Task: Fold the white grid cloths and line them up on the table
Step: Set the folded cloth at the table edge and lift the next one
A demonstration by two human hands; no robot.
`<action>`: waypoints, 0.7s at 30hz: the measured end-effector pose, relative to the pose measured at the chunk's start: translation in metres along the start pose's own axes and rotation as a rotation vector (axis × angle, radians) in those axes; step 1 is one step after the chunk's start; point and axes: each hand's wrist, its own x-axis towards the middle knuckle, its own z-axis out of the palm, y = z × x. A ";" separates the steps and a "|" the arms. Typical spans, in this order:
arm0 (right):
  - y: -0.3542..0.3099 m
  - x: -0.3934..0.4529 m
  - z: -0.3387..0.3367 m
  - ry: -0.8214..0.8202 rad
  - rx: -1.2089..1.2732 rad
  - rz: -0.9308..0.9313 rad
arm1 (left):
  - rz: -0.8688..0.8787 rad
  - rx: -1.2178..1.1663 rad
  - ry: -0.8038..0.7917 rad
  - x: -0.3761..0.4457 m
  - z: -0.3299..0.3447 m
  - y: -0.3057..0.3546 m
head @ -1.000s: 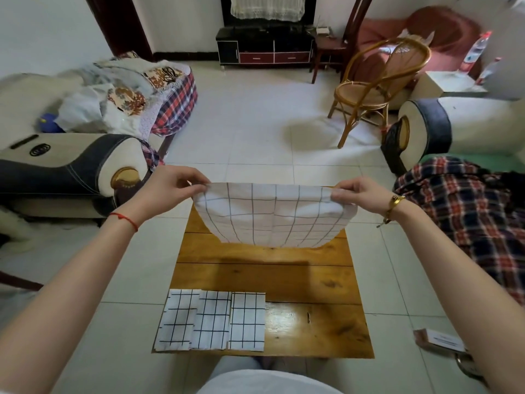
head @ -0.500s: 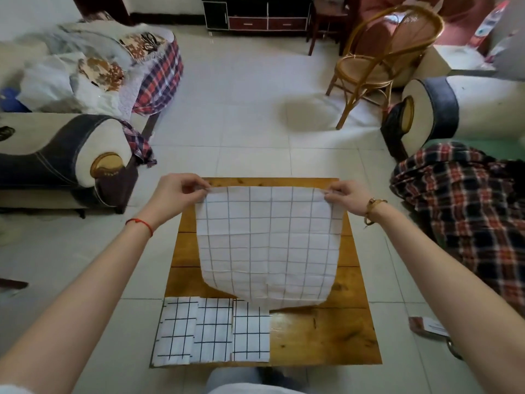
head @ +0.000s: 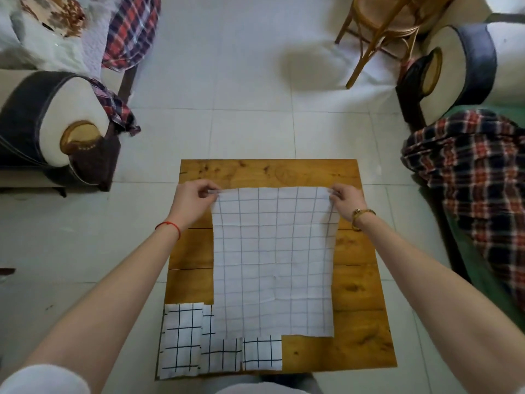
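Unfolded grid cloth (head: 274, 260) spread over a low wooden table (head: 360, 282), pinched at its two far corners.

The left hand (head: 193, 201) gripped the far left corner between thumb and fingertips, and the right hand (head: 345, 201) gripped the far right corner the same way — both closed on the fabric. The cloth lay open along the table's middle, its near edge overlapping the tops of two folded cloths. Three folded grid cloths sat in a row at the table's near left corner: the first (head: 180, 341) outermost, the second (head: 221, 355) beside it, the third (head: 262, 352) innermost — each touching its neighbour. A red string (head: 170, 225) circled the left wrist and a gold bracelet (head: 360, 215) the right. Sofas flanked the table, with a plaid blanket (head: 471, 177) on the right-hand one.
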 end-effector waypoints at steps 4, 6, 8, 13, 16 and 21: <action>0.003 0.015 0.015 0.031 0.014 0.005 | -0.026 -0.002 -0.014 0.014 0.008 -0.013; 0.005 0.020 0.019 0.046 0.016 -0.006 | -0.039 -0.008 -0.018 0.018 0.010 -0.016; 0.008 0.023 0.022 0.049 0.014 -0.015 | -0.041 -0.007 -0.030 0.020 0.011 -0.019; 0.017 0.022 0.032 0.019 0.016 -0.001 | -0.044 -0.014 -0.060 0.015 0.016 -0.029; 0.021 0.022 0.034 0.018 0.021 -0.017 | -0.071 -0.022 -0.058 0.008 0.022 -0.033; 0.030 0.011 0.040 -0.015 -0.033 -0.067 | -0.107 -0.005 -0.079 -0.007 0.029 -0.040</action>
